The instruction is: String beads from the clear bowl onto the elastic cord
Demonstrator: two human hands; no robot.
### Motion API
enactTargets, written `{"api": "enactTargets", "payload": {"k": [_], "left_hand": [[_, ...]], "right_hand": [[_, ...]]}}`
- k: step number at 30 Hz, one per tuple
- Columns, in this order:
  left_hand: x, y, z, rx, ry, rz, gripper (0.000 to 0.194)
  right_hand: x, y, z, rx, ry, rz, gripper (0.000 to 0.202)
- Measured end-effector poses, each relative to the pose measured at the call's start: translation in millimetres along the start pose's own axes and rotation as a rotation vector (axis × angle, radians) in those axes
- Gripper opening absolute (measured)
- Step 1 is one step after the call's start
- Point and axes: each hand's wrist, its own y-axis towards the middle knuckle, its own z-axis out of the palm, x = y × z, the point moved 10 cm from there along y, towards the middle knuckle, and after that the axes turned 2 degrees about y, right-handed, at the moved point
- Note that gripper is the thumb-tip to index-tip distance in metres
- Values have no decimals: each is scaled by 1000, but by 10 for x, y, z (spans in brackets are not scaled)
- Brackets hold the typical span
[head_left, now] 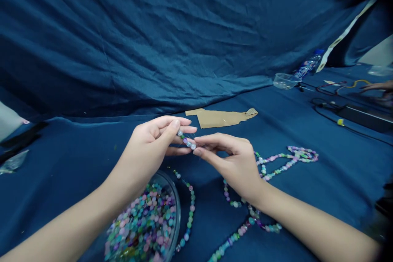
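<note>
Between my two hands a short row of beads in white, green and purple is stretched on a thin string. My left hand pinches its upper left end between thumb and forefinger. At the lower right end, the thumb and fingertips of my right hand close on the string beside a pale bead. Below my left wrist stands a clear round bowl full of loose coloured beads. A long strand of beads curves past the bowl, and more strung beads lie looped around and partly behind my right hand.
A torn piece of cardboard lies beyond my hands on the blue cloth. At the back right are a clear plastic tub, a bottle, cables and a black box. Another person's hand shows at the right edge.
</note>
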Motion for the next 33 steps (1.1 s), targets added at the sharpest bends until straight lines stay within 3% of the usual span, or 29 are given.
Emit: {"api": "enactTargets", "payload": {"k": [6, 14, 18, 29, 33], "left_hand": [[123, -9, 56, 58, -136, -163, 29], [135, -35, 104, 122, -201, -243, 34], [152, -36, 119, 145, -194, -257, 38], [143, -45, 195, 211, -185, -243, 21], [117, -32, 161, 172, -205, -216, 15]], "right_hand": [[182, 15, -85, -50, -38, -133, 9], [58, 30, -99, -29, 5, -16, 3], [-34, 30, -60, 22, 68, 48, 5], [-83, 2, 68, 121, 69, 76, 13], [-162, -28, 81, 129, 120, 130, 15]]}}
